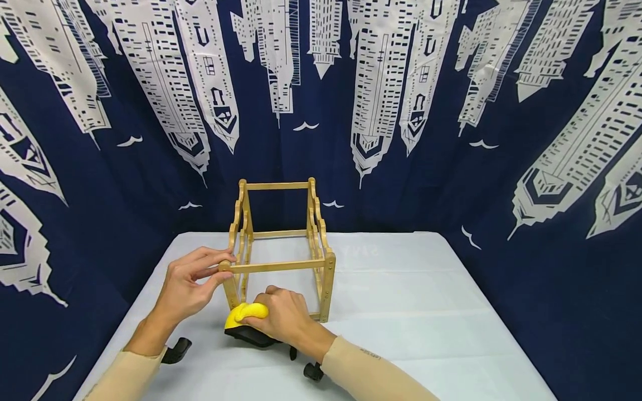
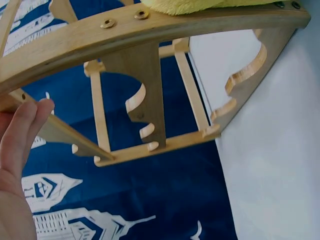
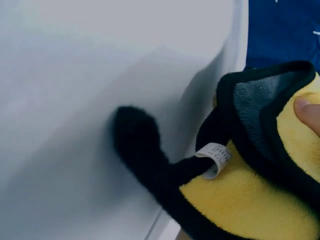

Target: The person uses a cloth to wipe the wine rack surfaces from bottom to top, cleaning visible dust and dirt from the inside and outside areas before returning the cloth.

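Observation:
A light wooden rack (image 1: 281,266) with wavy notched side rails stands on the table. My left hand (image 1: 185,284) holds its near left top corner, thumb in front and fingers behind. In the left wrist view, fingertips of the left hand (image 2: 22,135) rest at a bar's end. My right hand (image 1: 286,317) grips a bunched yellow cloth (image 1: 241,314) with dark edging, low against the rack's near left post. The right wrist view shows the plush cloth (image 3: 245,200) folded, its grey underside and white tag (image 3: 215,157) exposed, with my thumb (image 3: 310,112) pressing the yellow side.
The rack stands on a white-covered table (image 1: 401,312), left of its middle. Behind and beside the table hangs a dark blue curtain (image 1: 281,150) printed with white buildings. Black fittings (image 1: 176,351) show by the left sleeve, and another black piece (image 1: 313,372) by the right.

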The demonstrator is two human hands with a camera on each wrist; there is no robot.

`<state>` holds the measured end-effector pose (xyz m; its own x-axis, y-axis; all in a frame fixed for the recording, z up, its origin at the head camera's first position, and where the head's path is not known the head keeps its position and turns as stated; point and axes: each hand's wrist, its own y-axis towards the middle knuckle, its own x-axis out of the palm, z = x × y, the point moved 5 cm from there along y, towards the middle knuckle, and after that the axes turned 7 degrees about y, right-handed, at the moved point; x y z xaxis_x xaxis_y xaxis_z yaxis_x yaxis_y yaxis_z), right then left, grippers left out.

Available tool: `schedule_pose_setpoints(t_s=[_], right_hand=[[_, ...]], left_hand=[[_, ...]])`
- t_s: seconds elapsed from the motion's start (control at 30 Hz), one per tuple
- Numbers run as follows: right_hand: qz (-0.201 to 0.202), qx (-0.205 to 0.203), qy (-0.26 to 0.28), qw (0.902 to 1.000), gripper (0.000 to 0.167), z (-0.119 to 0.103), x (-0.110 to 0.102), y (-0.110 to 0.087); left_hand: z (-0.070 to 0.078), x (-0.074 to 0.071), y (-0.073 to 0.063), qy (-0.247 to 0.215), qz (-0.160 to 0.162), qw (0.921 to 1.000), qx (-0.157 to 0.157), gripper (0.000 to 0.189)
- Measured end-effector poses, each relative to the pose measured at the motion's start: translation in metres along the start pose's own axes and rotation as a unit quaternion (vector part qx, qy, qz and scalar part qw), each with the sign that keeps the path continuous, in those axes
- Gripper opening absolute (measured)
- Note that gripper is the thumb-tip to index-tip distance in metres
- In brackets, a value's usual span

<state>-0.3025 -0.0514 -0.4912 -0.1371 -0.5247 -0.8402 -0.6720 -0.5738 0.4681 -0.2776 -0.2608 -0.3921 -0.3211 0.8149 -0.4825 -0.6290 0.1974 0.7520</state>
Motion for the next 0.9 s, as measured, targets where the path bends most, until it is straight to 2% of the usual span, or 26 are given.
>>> schedule_pose_setpoints(t_s=[0.17,0.33,0.53,0.7,0.9], right_hand=[[0.009,-0.004,0.000,0.9999,0.038,0.011,-0.011,-0.010],[0.013,-0.006,-0.005,0.9999,0.037,0.025,-0.020,-0.020],[0.025,-0.036,0.010,0.9990,0.038,0.039,-0.033,-0.026],[0.070,-0.078,0.043,0.9935,0.037,0.052,-0.049,-0.032],[0.142,-0.128,0.080,0.9782,0.035,0.055,-0.070,-0.034]], left_hand=[[0.008,0.015,0.004,-0.002,0.011,0.9996,0.025,0.047],[0.016,0.033,0.009,0.001,0.012,0.9992,0.037,0.043],[0.025,0.047,0.017,0.008,0.018,0.9983,0.054,0.041],[0.029,0.058,0.023,0.005,0.014,0.9976,0.068,0.043],[0.029,0.067,0.025,0.007,0.004,0.9972,0.074,0.043]])
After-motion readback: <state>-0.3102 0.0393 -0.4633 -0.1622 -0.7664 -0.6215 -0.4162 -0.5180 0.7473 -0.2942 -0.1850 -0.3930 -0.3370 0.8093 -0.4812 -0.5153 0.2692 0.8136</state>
